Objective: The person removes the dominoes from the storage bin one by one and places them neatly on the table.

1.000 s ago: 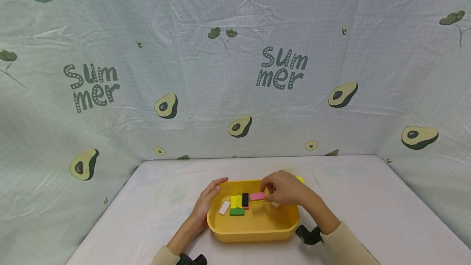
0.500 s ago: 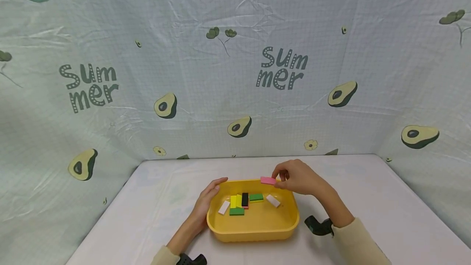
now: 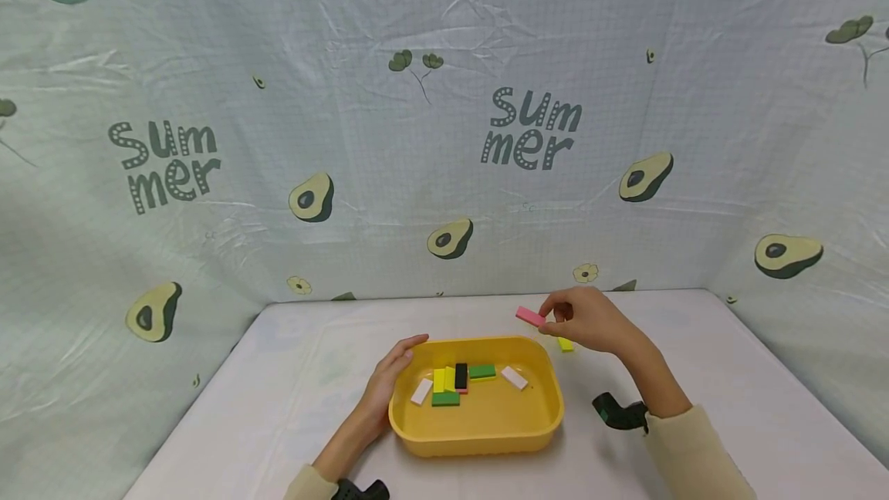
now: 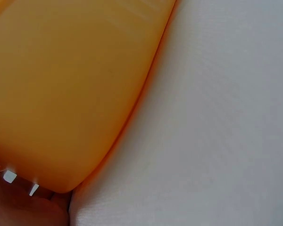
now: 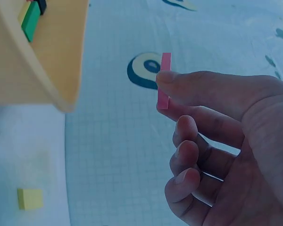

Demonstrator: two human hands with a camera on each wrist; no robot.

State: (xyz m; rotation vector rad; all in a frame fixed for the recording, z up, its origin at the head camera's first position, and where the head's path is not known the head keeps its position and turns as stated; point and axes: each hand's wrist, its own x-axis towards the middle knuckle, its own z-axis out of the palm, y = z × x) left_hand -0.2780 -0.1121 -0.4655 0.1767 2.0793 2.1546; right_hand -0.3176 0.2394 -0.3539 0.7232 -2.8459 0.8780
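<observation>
My right hand pinches a pink block between thumb and index finger, raised beyond the back right corner of a yellow tub. In the right wrist view the pink block stands on edge to the camera, and the other fingers are bent loosely. My left hand lies along the tub's left side with its fingers fairly straight. Inside the tub are yellow blocks, a black block, green blocks and white blocks. A bit of pink shows beneath the black one.
A yellow block lies on the white table, just past the tub's right back corner and below my right hand. A printed cloth hangs behind the table and at its sides.
My right hand has lifted the pink block out of the tub and carried it right and back, past the rim. A green block has come into sight where it lay. The left hand stays put.
</observation>
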